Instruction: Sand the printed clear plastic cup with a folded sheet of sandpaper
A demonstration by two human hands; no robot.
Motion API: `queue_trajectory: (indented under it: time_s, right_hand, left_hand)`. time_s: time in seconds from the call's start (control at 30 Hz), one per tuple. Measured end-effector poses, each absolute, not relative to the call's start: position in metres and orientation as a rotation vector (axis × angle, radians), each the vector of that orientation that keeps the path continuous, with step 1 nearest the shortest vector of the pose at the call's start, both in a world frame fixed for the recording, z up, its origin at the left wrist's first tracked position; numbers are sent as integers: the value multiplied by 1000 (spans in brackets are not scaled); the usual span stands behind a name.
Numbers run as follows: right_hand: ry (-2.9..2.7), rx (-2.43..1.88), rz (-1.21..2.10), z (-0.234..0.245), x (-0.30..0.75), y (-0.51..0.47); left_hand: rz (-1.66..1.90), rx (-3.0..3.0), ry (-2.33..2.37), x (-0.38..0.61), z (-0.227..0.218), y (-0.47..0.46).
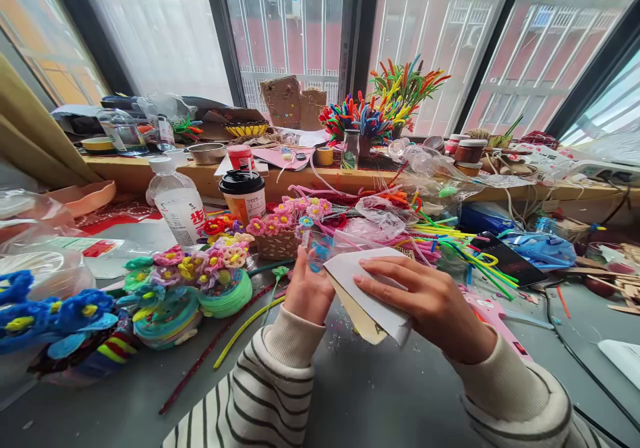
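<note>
My right hand [430,295] is closed on a folded sheet of paper [367,281], white on top with a tan layer beneath. Its fingers lie along the top of the sheet. Partly readable print shows on a tan edge behind the fingers. My left hand [309,291] is turned palm up at the sheet's left edge. A small clear and blue item [321,251] shows at its fingers, but what it is, and how firmly it is gripped, is hard to see. Tiny shiny specks are scattered on the grey table [345,395] below the sheet.
Pipe-cleaner flower pots [225,295] crowd the left, beside a water bottle [177,201] and a lidded cup [243,195]. Loose pipe cleaners [450,241] pile up behind my hands. A pink glue gun [493,315] and a black cable [575,348] lie on the right.
</note>
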State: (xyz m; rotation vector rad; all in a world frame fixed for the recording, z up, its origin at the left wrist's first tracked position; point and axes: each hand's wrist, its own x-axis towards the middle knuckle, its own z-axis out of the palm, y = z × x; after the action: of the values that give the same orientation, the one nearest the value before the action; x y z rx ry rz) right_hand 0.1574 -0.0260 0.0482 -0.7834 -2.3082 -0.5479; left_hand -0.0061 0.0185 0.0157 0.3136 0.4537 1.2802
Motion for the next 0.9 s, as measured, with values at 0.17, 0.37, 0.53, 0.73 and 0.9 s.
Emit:
queue_trajectory:
  time_s: [0.17,0.37,0.53,0.73,0.9]
  right_hand:
    - [-2153,-863,-590,50,163,-25]
    - [-2327,-777,-452,58,164,-29]
    - [-2199,-845,-439,61,166,-31]
    - [-2349,-777,-387,62,166,-32]
    - [-2188,-850,-501,59,164,-31]
  left_hand:
    - [1163,254,412,-6,15,19]
    - [1138,195,507,-9,22,17]
    - [1044,301,454,-6,19,16]
    - [1213,231,544,-11,21,20]
    - [1130,307,464,-8,17,20]
